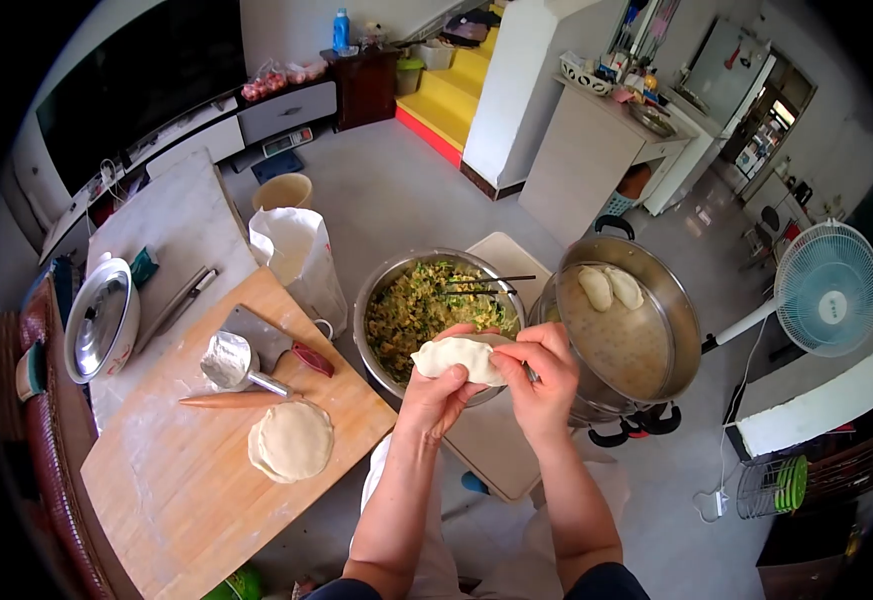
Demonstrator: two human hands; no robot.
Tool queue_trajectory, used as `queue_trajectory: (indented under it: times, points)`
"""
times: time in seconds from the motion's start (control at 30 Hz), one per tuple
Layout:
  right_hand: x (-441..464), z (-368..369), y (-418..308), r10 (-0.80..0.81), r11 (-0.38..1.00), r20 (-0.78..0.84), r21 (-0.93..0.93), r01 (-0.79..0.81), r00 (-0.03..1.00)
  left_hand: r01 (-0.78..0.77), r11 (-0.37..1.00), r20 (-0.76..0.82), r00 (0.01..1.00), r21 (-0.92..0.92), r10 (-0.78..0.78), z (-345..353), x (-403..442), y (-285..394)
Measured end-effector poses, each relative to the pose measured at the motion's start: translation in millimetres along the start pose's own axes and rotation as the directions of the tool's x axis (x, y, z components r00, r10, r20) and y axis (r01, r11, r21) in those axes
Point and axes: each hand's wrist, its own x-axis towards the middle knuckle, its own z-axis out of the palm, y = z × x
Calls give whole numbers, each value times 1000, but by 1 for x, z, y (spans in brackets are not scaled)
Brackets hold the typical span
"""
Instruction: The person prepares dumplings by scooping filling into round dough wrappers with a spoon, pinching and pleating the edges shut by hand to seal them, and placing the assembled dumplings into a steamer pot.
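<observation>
A folded, filled dumpling (453, 357) is held between my two hands. My left hand (434, 395) cradles it from below, thumb across its front. At its right end, my right hand (544, 375) pinches the dough edge with closed fingers. Just behind my hands sits a steel bowl (364, 345) of chopped green and yellow filling (411, 310), with dark chopsticks (486, 285) resting in it. To the right is a large steamer pot (691, 335) with two shaped dumplings (611, 287) on its tray. Round dough wrappers (292, 440) lie stacked on the wooden board (171, 480).
The board also holds a rolling pin (226, 399), a metal flour scoop (226, 362) and a cleaver (261, 330). A white bag (301, 265) stands behind it, and an enamel basin (103, 320) at far left. A fan (829, 300) stands right of the pot.
</observation>
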Motion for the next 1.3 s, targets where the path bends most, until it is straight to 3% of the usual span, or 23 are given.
queue_trajectory:
  times: [0.07,0.17,0.27,0.3,0.43,0.63,0.73,0.77,0.87,0.93,1.0,1.03,1.07,1.13,1.17,1.27,1.3]
  points:
    - [-3,-6,-8,-44,997,-15,-63,43,999,-8,999,16,1000,39,7,13,-7,5]
    - [1,-26,-43,27,981,-58,195,-15,998,-98,995,109,989,3,97,22,-23,13]
    - [-5,-43,-59,-11,934,-84,355,40,996,-134,988,251,957,-74,149,25,-36,19]
    - [-9,-46,-66,17,959,-28,284,-8,999,-127,989,244,960,-69,140,31,-40,21]
    - [-12,-45,-87,-162,964,-11,211,161,987,-122,990,288,948,-70,137,50,-49,19]
    - [-37,-42,-89,29,941,-82,340,1,996,-85,996,210,974,17,79,88,-67,12]
    - [-48,-37,-76,250,718,-66,683,-139,966,-44,976,67,997,215,31,104,-71,9]
    - [-50,-39,-71,241,621,-11,770,-145,970,-37,952,25,999,303,31,103,-71,7]
    - [-57,-41,-50,289,488,21,857,-167,957,66,890,-83,996,450,-32,112,-74,1]
    - [-61,-45,-49,305,390,121,889,-240,945,23,767,-56,998,641,18,122,-75,-10]
    - [-63,-47,-55,363,254,194,921,-297,911,-99,523,54,993,847,101,116,-66,-23]
    - [-70,-46,-54,401,202,188,936,-287,896,-94,257,65,990,962,122,145,-72,-18]
    - [-76,-46,-54,427,111,211,953,-282,879,-128,74,118,985,989,128,156,-73,-17]
    - [-81,-50,-56,464,-77,264,963,-259,846,-186,-296,229,966,937,117,167,-73,-12]
    - [-84,-54,-57,524,-88,304,949,-304,796,-209,-286,232,972,935,49,165,-70,-6]
    - [-91,-59,-55,533,-228,347,937,-264,772,-421,-140,440,885,896,151,149,-70,-9]
    - [-92,-60,-54,534,-198,325,946,-258,781,-432,5,428,894,902,131,150,-69,-8]
